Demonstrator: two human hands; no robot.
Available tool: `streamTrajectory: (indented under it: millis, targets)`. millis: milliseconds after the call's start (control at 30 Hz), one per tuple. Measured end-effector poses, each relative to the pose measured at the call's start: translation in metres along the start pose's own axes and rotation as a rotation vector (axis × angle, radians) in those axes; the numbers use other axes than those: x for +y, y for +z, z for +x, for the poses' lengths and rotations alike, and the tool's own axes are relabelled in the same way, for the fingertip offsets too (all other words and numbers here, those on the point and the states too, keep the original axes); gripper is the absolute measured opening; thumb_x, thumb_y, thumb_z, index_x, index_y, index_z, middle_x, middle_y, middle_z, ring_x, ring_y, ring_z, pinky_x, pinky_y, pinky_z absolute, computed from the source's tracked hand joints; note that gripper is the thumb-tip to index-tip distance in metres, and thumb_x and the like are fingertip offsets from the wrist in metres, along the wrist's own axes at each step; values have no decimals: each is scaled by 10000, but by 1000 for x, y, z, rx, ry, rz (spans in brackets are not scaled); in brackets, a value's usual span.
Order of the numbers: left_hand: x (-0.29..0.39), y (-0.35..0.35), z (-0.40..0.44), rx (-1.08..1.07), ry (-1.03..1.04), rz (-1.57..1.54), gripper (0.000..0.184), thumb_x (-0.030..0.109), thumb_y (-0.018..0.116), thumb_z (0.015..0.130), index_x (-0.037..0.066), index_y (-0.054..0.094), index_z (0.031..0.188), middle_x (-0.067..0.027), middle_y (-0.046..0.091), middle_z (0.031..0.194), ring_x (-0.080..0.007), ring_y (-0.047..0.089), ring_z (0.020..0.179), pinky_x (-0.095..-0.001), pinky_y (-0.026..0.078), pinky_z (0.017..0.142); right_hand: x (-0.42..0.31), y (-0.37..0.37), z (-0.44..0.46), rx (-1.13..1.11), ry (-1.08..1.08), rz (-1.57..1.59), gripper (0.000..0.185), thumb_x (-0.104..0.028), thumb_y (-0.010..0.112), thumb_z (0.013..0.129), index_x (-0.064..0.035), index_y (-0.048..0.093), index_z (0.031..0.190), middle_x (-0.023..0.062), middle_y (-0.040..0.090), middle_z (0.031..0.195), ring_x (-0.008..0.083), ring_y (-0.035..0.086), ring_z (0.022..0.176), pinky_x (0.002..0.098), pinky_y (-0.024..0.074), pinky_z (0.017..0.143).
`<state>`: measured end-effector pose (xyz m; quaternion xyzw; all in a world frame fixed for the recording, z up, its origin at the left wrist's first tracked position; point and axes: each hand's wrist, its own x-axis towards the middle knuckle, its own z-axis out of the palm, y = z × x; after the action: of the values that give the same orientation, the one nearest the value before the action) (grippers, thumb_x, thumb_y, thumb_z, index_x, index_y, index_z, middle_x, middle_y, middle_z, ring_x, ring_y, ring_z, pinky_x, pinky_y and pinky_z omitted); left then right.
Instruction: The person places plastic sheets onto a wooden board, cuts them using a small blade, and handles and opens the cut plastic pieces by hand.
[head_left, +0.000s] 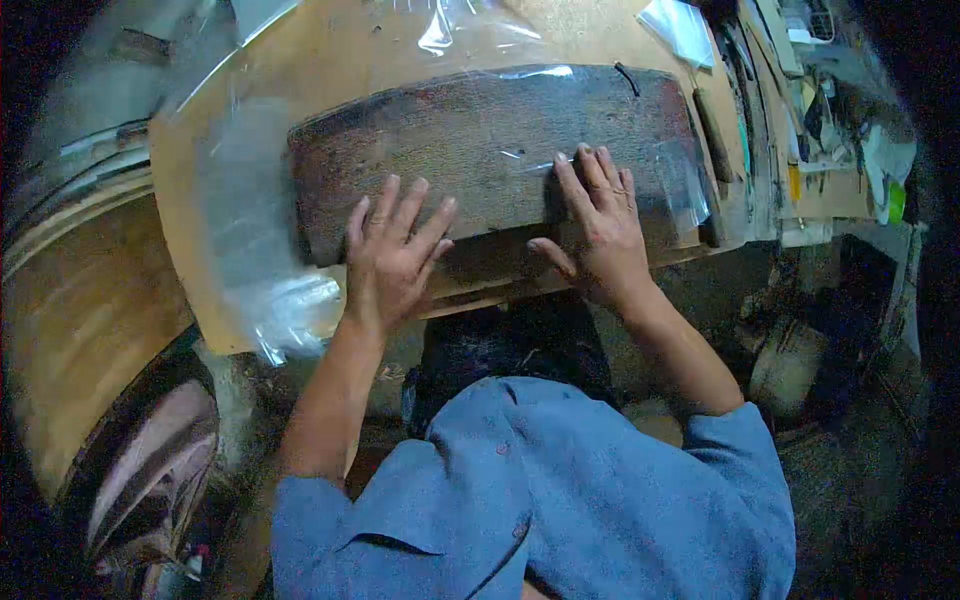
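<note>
A wide, dark, worn board with a rough grained surface lies across the bench in front of me. My left hand rests on its near left part, fingers spread. On the near edge right of the middle lies my right hand, with fingers stretched forward and the thumb apart. Neither hand grips anything. Clear plastic film sticks out at the board's left, and more film shows over its right end. A short black strip lies at the board's far edge.
The board lies on a light wooden bench top. Farther back is more clear plastic, with a plastic bag at the far right. A dark wooden bar and several long strips line the right side. A curved wooden panel stands left.
</note>
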<state>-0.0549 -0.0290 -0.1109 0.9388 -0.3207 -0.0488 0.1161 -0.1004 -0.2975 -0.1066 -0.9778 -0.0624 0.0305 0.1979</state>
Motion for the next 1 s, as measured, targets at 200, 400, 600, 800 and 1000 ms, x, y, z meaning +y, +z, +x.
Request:
streamTrajectory:
  millis: [200, 400, 600, 800, 1000]
  targets:
    - [-14, -1, 0, 61, 4, -34, 349, 267, 589, 894, 204, 623, 1236, -84, 538, 1344, -298, 451, 1288, -451, 308, 1055, -2, -1, 0, -6, -17, 12, 815, -404, 726, 763, -121, 364, 1436, 200, 323, 1472, 381, 266, 1383, 519, 186, 1124]
    - [-17, -7, -11, 17, -21, -16, 424, 264, 611, 878, 200, 573, 1295, -88, 479, 1401, -305, 406, 1321, -480, 290, 1070, -4, -1, -1, -39, -28, -43, 767, -406, 697, 790, -135, 377, 1432, 188, 311, 1484, 373, 263, 1387, 515, 178, 1128]
    - [-9, -5, -25, 13, -75, 63, 573, 322, 635, 847, 156, 485, 1374, -95, 398, 1464, -327, 338, 1362, -525, 206, 1109, -2, -2, -5, -28, -16, -67, 741, -446, 659, 810, -133, 388, 1424, 187, 323, 1480, 357, 273, 1387, 517, 185, 1124]
    - [5, -9, -27, -73, -232, 71, 702, 371, 629, 847, 79, 370, 1430, -165, 317, 1494, -341, 244, 1403, -531, 127, 1129, 20, -22, -19, 188, 38, 44, 590, -316, 679, 816, -98, 493, 1331, 178, 476, 1342, 349, 434, 1258, 475, 330, 1054]
    - [14, -12, -41, -41, -197, 43, 689, 391, 578, 878, 74, 345, 1444, -185, 296, 1500, -355, 216, 1413, -524, 95, 1136, 96, -55, -31, 479, 411, 117, 405, -185, 679, 821, -41, 583, 1187, 170, 588, 1153, 325, 548, 1099, 397, 435, 946]
